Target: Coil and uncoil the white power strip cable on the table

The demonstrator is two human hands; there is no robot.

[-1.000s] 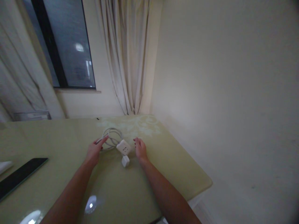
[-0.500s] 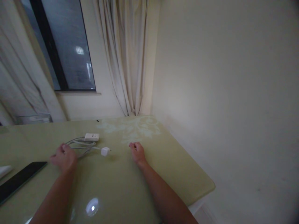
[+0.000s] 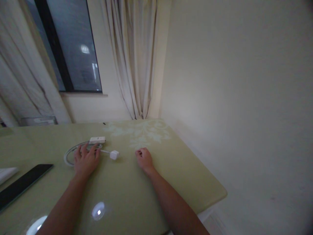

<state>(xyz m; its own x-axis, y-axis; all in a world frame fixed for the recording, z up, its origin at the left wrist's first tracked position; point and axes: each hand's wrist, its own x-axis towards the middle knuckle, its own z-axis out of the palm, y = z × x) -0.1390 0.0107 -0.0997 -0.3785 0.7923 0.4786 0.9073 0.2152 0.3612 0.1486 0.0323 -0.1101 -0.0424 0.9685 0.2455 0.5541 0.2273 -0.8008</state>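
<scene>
Cable (image 3: 66, 155) loops under left hand (image 3: 85, 162), fingers spread; socket block (image 3: 97, 140) just beyond fingertips, plug (image 3: 114, 155) right of them. Right hand (image 3: 145, 160): fingers curled together.

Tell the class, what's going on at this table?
A person's left hand is spread over a loosely looped cable on the table. A white socket block lies just beyond that hand, and a white plug to its right. The right hand, loosely curled, is apart from them.
</scene>
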